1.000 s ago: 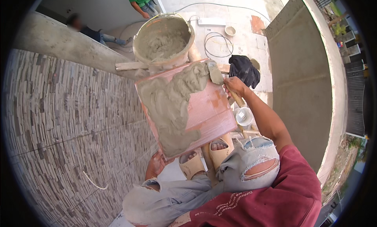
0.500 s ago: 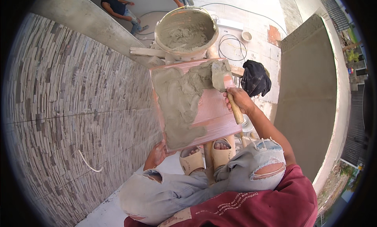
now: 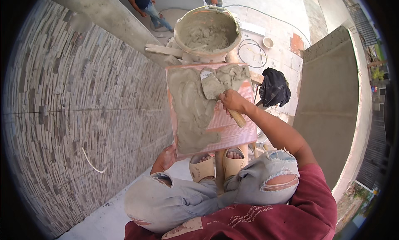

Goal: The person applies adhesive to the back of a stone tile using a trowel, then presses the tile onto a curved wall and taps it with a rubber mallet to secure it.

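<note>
My right hand (image 3: 232, 102) is closed round the wooden handle of a trowel (image 3: 213, 86). Its mortar-smeared blade lies on the grey mortar near the top middle of a tile (image 3: 231, 134). Wet mortar (image 3: 189, 103) covers the tile's left side and top strip; the pinkish ribbed back shows bare at the lower right. At the near left corner my left hand (image 3: 167, 157) grips the tile's edge, its fingers partly hidden beneath. Just beyond the tile stands a bucket (image 3: 208, 32) with mortar inside.
A stone-patterned wall (image 3: 87, 107) rises close on the left, a rendered wall (image 3: 330, 111) on the right. A black bag-like bundle (image 3: 274, 87) sits right of the tile. My sandalled feet are below it. Two people stand beyond the bucket, near a hose (image 3: 266, 15) and small bowl (image 3: 268, 42).
My right hand has drawn the trowel leftward, from the tile's top right corner to its top middle, and the blade now tilts up-left. My left hand keeps its hold on the corner.
</note>
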`<action>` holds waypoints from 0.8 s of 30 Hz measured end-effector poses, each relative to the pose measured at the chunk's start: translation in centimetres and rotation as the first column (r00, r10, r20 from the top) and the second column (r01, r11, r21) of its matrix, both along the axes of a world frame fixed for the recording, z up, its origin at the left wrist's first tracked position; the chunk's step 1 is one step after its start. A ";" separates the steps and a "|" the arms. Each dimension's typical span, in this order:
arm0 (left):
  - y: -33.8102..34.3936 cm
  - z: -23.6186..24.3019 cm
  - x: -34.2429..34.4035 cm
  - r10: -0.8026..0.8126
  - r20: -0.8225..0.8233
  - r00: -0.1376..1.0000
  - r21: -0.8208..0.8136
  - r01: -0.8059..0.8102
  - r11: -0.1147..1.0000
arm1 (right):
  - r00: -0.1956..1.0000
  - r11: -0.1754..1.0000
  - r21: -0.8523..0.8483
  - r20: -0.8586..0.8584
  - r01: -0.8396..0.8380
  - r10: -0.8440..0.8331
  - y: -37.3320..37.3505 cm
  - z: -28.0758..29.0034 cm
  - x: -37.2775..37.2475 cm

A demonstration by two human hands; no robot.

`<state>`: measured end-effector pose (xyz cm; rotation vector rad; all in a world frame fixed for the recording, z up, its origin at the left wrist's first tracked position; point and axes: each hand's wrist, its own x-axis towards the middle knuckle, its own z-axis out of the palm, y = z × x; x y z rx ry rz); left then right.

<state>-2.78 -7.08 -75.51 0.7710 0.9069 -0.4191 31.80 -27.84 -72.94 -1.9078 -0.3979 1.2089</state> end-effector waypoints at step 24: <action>0.6 -1.5 -1.0 -0.006 0.077 0.997 -0.045 0.009 0.999 | 0.986 0.991 0.017 -0.099 -0.133 0.134 0.6 5.0 1.0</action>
